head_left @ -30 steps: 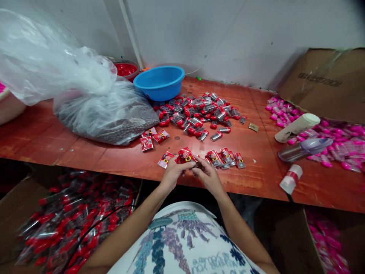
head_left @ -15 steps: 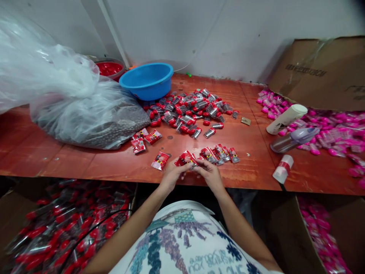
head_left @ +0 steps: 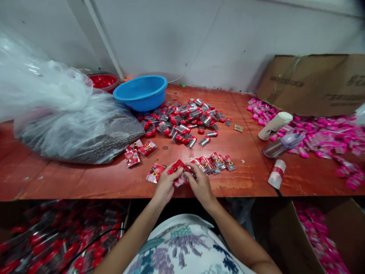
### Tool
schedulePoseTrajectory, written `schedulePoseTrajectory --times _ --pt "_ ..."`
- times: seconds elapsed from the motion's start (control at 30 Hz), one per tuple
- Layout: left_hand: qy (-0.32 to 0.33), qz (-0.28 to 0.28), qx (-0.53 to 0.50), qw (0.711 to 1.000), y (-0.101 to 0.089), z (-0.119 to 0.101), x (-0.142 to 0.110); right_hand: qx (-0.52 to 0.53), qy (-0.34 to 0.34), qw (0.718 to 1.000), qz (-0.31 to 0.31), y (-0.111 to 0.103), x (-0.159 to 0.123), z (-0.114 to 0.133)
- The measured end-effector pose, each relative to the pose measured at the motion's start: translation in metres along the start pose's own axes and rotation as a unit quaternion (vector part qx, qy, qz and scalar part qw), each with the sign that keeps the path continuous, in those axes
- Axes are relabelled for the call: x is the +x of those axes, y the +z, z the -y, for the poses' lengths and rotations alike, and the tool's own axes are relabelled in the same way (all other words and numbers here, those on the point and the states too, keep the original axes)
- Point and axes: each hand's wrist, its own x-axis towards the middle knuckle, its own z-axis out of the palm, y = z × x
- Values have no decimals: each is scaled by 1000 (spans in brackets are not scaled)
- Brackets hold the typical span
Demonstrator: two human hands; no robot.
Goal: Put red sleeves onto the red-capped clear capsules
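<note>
Near the table's front edge my left hand (head_left: 166,184) is closed on a red printed packet (head_left: 176,167). My right hand (head_left: 200,185) pinches the right side of the same packet, its fingertips partly hiding it. Just left of my left hand lies another red and pink packet (head_left: 155,173). Right of the held packet, a row of red packets (head_left: 212,163) with clear, dark-filled ends lies on the table. Several small clear containers with red caps (head_left: 188,118) form a heap behind my hands.
A blue basin (head_left: 141,93) stands behind the heap. To the left is a large plastic bag (head_left: 85,129) of dark contents. Pink pieces (head_left: 327,131), a tumbler (head_left: 282,145) and a cardboard box (head_left: 310,85) are at the right. Below the table are boxes of red-capped containers (head_left: 62,243) and pink pieces (head_left: 319,236).
The view has shifted, so the table contents appear lower and slightly left. Both hands still hold the packet, which is turned a little, with my right fingers more over its right side.
</note>
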Motion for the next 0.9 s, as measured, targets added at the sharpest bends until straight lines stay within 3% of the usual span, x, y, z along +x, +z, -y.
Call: schedulePoseTrajectory --times 0.1,0.23,0.33,0.43,0.53,0.67,0.77,0.83,0.9 --pt "36 -23 -12 999 1 -1 5 -33 -27 999 13 2 13 -1" --pt "53 -65 -30 996 2 -8 13 -130 -48 985 100 -17 46 -2" --pt "34 -106 -65 992 3 -17 18 -323 62 940 93 -46 89 -9" --pt "-7 -131 -104 986 4 -25 18 -383 136 913 46 -69 134 -25" --pt "-59 -142 -134 979 4 -30 16 -405 167 898 37 -72 160 -43" --pt "-90 -135 -154 975 3 -31 14 -400 164 900 45 -65 166 -51" --pt "-98 -131 -166 972 1 -33 13 -392 151 907 24 -66 154 -43" --pt "-101 -139 -178 969 0 -34 13 -333 106 937 -13 -65 135 -30" --pt "-100 -148 -185 966 0 -34 14 -175 31 983 -41 -59 107 -14"
